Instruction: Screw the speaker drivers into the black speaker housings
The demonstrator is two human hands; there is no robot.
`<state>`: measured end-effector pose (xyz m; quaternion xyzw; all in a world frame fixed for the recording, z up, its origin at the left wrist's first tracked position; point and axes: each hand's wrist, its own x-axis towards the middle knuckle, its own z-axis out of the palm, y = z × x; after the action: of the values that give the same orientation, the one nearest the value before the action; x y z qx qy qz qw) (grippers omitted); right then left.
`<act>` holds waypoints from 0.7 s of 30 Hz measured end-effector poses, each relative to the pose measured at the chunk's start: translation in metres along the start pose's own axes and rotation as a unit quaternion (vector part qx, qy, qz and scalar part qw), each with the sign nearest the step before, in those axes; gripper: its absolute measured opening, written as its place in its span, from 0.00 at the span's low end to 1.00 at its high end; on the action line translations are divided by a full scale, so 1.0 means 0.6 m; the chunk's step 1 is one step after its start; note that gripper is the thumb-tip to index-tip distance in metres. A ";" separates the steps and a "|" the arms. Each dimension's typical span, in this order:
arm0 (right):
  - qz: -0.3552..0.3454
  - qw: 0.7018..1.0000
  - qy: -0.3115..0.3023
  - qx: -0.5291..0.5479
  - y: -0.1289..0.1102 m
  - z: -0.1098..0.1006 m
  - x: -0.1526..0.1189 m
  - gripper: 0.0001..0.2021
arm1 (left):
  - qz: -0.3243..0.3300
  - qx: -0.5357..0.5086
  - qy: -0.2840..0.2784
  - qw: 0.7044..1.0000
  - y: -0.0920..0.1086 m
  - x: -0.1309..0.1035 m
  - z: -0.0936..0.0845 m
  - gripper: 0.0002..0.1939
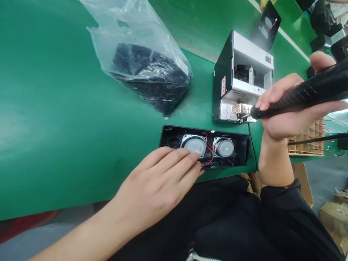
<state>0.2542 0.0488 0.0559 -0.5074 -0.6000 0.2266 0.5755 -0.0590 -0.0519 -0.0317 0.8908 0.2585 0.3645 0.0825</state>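
Right hand (289, 121): grip clamped around a black screwdriver (307, 93), tip at the front of a silver-and-black machine (240, 85). Left hand (160, 181): fingers laid on the left speaker (194, 144) in an open black housing (241, 148), flat on the green worktop (62, 127); whether this grip is closed, cannot tell.

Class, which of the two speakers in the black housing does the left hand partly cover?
The speaker left of the red wire: the left hand covers its lower edge. The other speaker is clear of the hand.
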 end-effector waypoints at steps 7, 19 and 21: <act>-0.097 0.989 0.078 0.086 -0.036 0.038 -0.004 0.32 | 0.008 -0.005 -0.004 1.000 -0.004 0.008 -0.006 0.10; -0.046 0.986 0.054 0.148 -0.068 0.008 -0.035 0.33 | -0.021 -0.019 -0.002 1.000 -0.009 -0.007 0.002 0.11; 0.008 0.983 0.021 0.182 -0.110 -0.008 -0.060 0.23 | -0.035 -0.021 -0.003 0.999 -0.012 -0.012 0.007 0.12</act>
<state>0.2292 -0.0090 0.0967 -0.4035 -0.5325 0.3257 0.6689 -0.0636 -0.0496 -0.0414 0.8803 0.2813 0.3643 0.1146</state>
